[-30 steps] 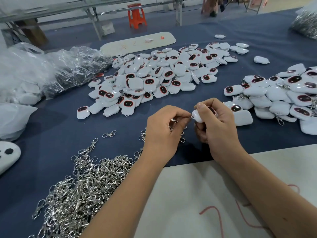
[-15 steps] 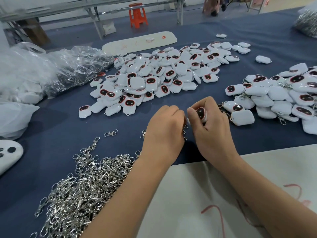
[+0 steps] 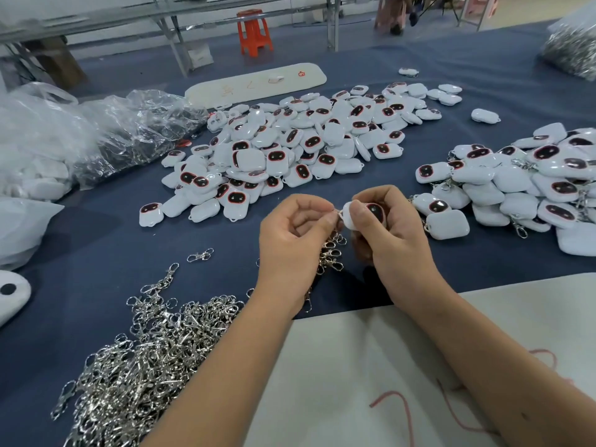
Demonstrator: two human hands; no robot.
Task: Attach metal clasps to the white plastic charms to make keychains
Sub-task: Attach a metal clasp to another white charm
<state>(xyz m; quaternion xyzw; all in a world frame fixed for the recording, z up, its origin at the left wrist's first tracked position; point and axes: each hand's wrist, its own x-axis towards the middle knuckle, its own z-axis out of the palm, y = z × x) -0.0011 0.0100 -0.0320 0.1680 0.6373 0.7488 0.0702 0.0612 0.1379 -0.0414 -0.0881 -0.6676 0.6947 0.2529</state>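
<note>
Charm in work: your right hand point(image 3: 392, 233) grips one white plastic charm point(image 3: 353, 217), thumb pressed on its white edge, dark face with the red rim turned up and to the right.
Clasp in work: your left hand point(image 3: 295, 235) pinches a metal clasp point(image 3: 339, 214) between thumb and forefinger, right at the charm's left corner; more clasps point(image 3: 330, 256) hang in a chain below that pinch, between your two wrists.
Key relation: the charm's loop corner points left, straight at your left fingertips, and clasp and charm look to be touching there. Whether the ring is already through the loop is too small to tell.
Axis: the clasp chain hangs roughly downward from the joint; the charm lies across, left to right.
Nearer hand: the left one is at the joint; the right only steadies.
Next move, as a judgement: you likely need to work the ring through with the left fingers while holding the charm still.
Supply: loose clasps heaped point(image 3: 135, 356) on the blue surface point(image 3: 80, 253) at your lower left; bare charms piled point(image 3: 290, 150) ahead.
Done pile: charms with clasps point(image 3: 516, 188) lie at your right, near the right hand.
</note>
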